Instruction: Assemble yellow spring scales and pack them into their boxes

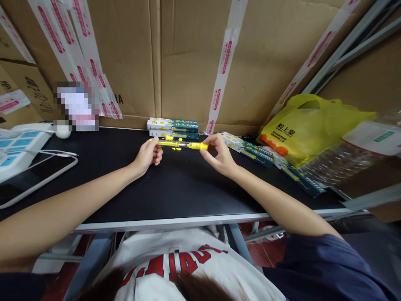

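A slim, pen-like yellow stick with a clear middle [184,144] is held level above the black table, between both hands. My left hand [146,156] is closed around its left end, thumb on top and fingers curled below. At the other end, the thumb and fingertips of my right hand [219,155] pinch beside the yellow tip. Small yellow pieces show around its middle; whether they belong to the stick I cannot tell. Just behind it lie stacked slim printed boxes [173,126] in white and green, with a similar yellow item pictured on them.
More slim boxes [250,149] lie to the right, near a yellow plastic bag [294,125] and a clear plastic container [341,154]. On the left are a white power strip [21,146], a tablet-like device [37,177] and a blurred-out phone-like thing [78,106]. Tall cardboard [188,62] stands behind the table.
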`<control>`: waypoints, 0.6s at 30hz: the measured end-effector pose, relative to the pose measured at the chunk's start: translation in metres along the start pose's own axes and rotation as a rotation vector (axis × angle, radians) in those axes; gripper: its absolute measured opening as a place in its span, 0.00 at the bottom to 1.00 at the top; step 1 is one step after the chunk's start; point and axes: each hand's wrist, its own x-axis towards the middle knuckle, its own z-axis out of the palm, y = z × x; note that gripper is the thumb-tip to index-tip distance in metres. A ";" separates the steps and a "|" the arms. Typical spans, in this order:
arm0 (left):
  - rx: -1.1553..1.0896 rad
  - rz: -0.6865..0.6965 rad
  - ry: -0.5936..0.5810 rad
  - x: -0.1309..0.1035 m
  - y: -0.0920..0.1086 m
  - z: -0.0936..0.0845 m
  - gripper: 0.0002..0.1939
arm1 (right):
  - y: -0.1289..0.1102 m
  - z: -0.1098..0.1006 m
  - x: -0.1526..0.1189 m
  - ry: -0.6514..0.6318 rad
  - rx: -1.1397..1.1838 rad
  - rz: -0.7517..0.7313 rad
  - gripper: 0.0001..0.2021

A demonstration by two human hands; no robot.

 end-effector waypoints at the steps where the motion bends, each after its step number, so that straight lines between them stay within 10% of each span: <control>1: 0.000 0.001 -0.001 0.000 0.000 0.000 0.19 | 0.000 0.000 0.000 -0.008 -0.007 0.009 0.09; 18: 0.071 0.060 0.044 -0.001 -0.004 -0.004 0.20 | -0.004 -0.004 0.002 -0.088 0.072 0.120 0.12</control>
